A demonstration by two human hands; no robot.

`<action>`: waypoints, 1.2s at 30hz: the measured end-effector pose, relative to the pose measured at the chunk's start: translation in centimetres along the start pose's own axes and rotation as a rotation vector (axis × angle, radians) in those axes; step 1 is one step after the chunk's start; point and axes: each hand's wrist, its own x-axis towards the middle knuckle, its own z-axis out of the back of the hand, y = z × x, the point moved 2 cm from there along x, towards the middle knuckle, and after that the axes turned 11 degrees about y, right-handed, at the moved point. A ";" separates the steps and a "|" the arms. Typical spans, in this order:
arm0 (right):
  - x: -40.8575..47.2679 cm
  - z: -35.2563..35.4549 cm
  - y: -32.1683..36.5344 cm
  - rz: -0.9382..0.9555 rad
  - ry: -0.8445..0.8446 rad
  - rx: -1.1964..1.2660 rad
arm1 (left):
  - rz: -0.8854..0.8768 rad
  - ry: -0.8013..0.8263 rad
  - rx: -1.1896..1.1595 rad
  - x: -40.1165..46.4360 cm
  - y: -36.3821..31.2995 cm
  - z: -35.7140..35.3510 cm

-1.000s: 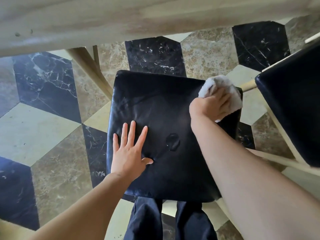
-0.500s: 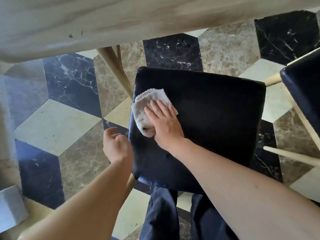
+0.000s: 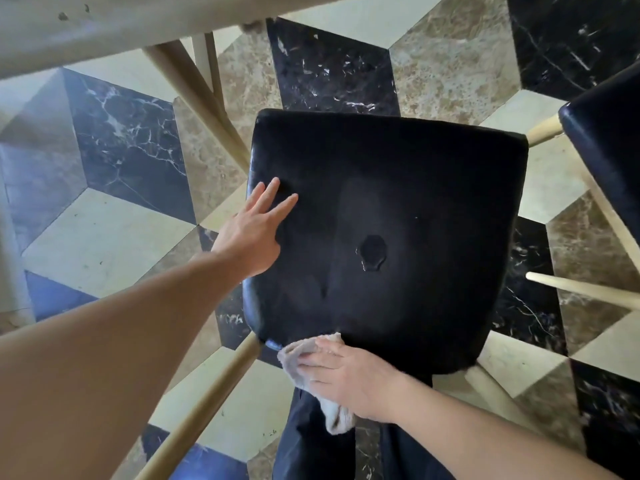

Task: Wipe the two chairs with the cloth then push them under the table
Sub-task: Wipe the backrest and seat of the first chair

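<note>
Two chairs in view: nearer chair (image 3: 388, 237) centred below the head camera, just clear of the worktop (image 3: 138, 26) edge at top; second chair (image 3: 609, 140) only partly visible at right, well apart from both hands. Padded seat in glossy black leather-like upholstery, squarish with rounded corners, one tufted button dimple near the middle; pale round wooden legs splayed over a marble floor (image 3: 104, 244) of black, beige and cream lozenges. Left hand (image 3: 254, 230) flat, fingers straight, pressing on the seat's left side. Right hand (image 3: 349, 379) pressing a soft, limp, pale terry cloth (image 3: 301, 355) against the near front edge, fingers roughly straight over it. Probably light enough to slide; smooth upholstery likely slippery, so better pushed by the seat's rim than its top.
</note>
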 end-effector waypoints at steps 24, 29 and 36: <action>-8.6 5.7 -30.0 -0.891 -0.496 0.727 | -0.012 -0.311 -0.014 2.4 -1.6 -0.9; -7.3 5.2 -29.2 -0.943 -0.586 0.775 | 0.024 -0.388 0.076 5.1 -2.5 -3.2; -6.8 4.1 -27.9 -0.958 -0.564 0.677 | 0.005 -0.515 0.076 6.4 -2.1 -5.0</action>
